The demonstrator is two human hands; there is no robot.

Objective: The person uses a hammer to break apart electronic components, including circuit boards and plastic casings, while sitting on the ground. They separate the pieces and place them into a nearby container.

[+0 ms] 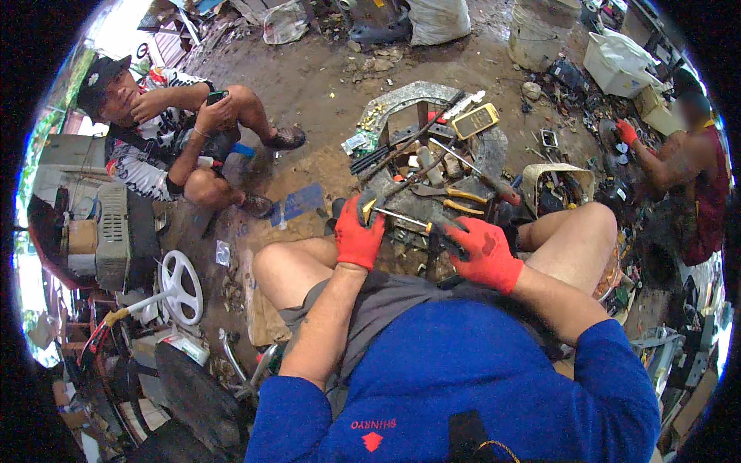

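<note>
I wear red gloves with dark palms on both hands. My right hand (pixel 486 253) is closed round the dark handle of a screwdriver (pixel 405 219), which has an orange collar. Its metal shaft points left, its tip end at the fingers of my left hand (pixel 359 235). That hand is curled round a small dark and yellow piece (pixel 370 210), mostly hidden by the glove. Just beyond my hands lie yellow-handled pliers (pixel 463 202) and a long metal tool with a red-tipped handle (pixel 477 171). A yellow rectangular device (pixel 475 121) rests farther back.
A low ringed work block (pixel 494 150) stands before my knees, covered with rods and scraps. To its right is a cream bin (pixel 559 171) of parts. One person (pixel 174 127) sits at left with a phone; another (pixel 679 170) works at right. A white steering wheel (pixel 181 287) stands left.
</note>
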